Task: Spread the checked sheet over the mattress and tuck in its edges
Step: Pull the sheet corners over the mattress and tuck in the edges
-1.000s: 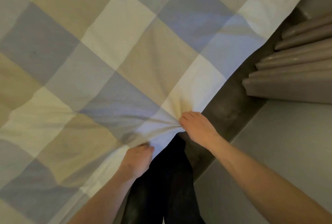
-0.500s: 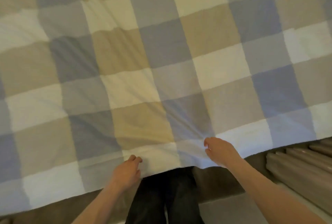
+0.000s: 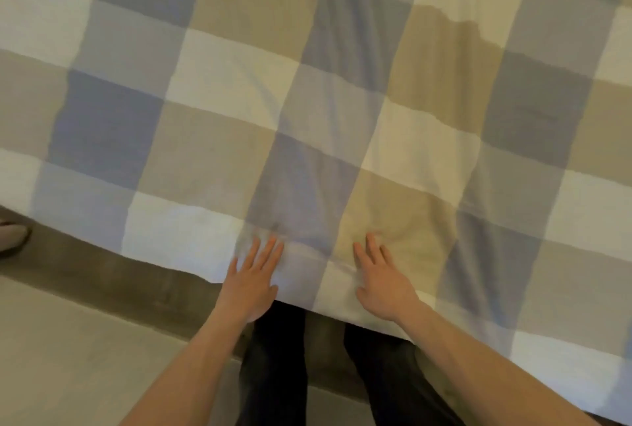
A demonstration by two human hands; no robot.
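Head view: mattress hidden under checked sheet (image 3: 307,100)

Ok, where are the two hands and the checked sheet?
left hand (image 3: 253,280), head view, back of the hand, flat on the sheet's edge
right hand (image 3: 384,283), head view, back of the hand, fingers spread
checked sheet (image 3: 219,155), head view, a tan square left of middle

1 head-worn view, steeply downward and forward, close above the checked sheet (image 3: 307,100) edge.
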